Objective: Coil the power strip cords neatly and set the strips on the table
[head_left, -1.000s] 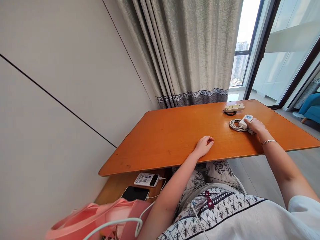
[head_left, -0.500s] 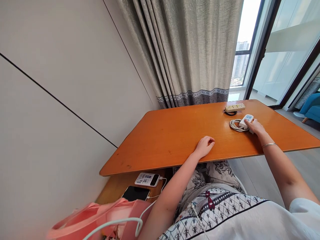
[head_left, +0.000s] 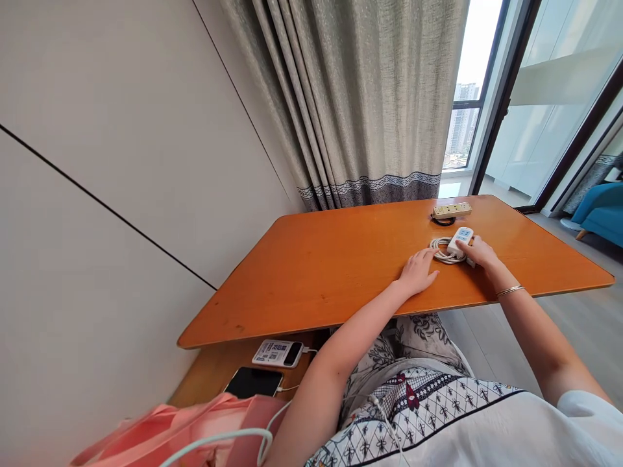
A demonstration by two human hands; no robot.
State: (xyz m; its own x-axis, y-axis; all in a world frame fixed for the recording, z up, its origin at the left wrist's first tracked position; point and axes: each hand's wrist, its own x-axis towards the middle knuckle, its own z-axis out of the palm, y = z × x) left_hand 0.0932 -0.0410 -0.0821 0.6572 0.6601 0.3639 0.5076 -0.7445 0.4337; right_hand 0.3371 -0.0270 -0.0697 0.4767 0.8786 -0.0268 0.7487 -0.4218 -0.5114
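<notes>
Shifted to the right and farther across the tabletop since half a second ago, the person's left hand (head_left: 418,271) is now laid with fingers extended and spread from the thumb, nothing being held in it. Its fingertips are placed at the left edge of a coiled pale-grey cable (head_left: 445,260); whether the coil is pressed cannot be told. Drawn slightly left and nearer is a white rectangular plastic socket block (head_left: 464,234) with blue markings on top. It is gripped by the right hand (head_left: 481,251), thumb laid on the upper face, the other fingers partly hidden at its right side. Cable and block are seen touching, on the right half of an orange-brown wooden table (head_left: 311,259) with rounded corners.

Beyond them, near the far edge, a cream oblong power strip (head_left: 452,211) is set down, with a bunched black cord (head_left: 442,222) just beside it. At the near left, below the table's edge, a white power bank with dark printing (head_left: 277,353) and a black-screened phone (head_left: 254,383) are laid on a lower wooden surface (head_left: 195,376), near a coral-pink bag (head_left: 185,425). Behind the table, a grey-beige patterned fabric curtain (head_left: 379,97) is hung.
</notes>
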